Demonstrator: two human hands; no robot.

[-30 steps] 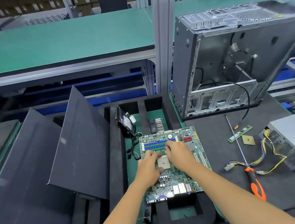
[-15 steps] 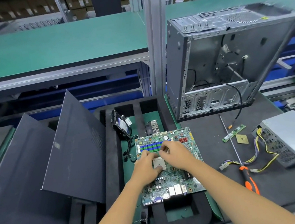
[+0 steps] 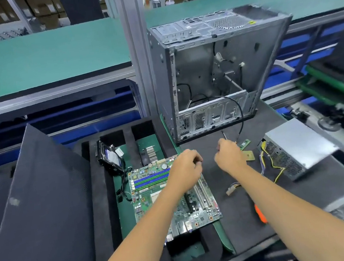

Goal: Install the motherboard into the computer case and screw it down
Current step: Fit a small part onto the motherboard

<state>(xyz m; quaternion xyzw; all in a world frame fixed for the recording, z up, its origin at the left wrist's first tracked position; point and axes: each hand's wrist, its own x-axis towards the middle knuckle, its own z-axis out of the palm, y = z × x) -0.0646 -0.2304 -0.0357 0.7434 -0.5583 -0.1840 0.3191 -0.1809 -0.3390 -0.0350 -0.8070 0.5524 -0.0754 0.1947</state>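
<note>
The green motherboard (image 3: 151, 182) lies flat in the black foam tray (image 3: 100, 193), blue memory slots at its far end. The open grey computer case (image 3: 213, 71) stands upright behind it on the black mat (image 3: 236, 204), loose cables hanging inside. My left hand (image 3: 185, 167) hovers over the board's far right corner, fingers loosely curled with nothing visible in them. My right hand (image 3: 228, 156) hangs above the mat in front of the case, also loosely curled and empty. An orange-handled screwdriver (image 3: 260, 213) lies on the mat, mostly hidden under my right forearm.
A silver power supply (image 3: 298, 147) with yellow wires sits at the right. A memory stick (image 3: 245, 143) and a CPU chip (image 3: 249, 155) lie beside my right hand. A hard drive (image 3: 109, 157) stands in the tray. Dark side panels (image 3: 45, 200) lean at the left.
Both hands have lifted off the middle of the motherboard and moved away and to the right, toward the case. The board stays in the tray.
</note>
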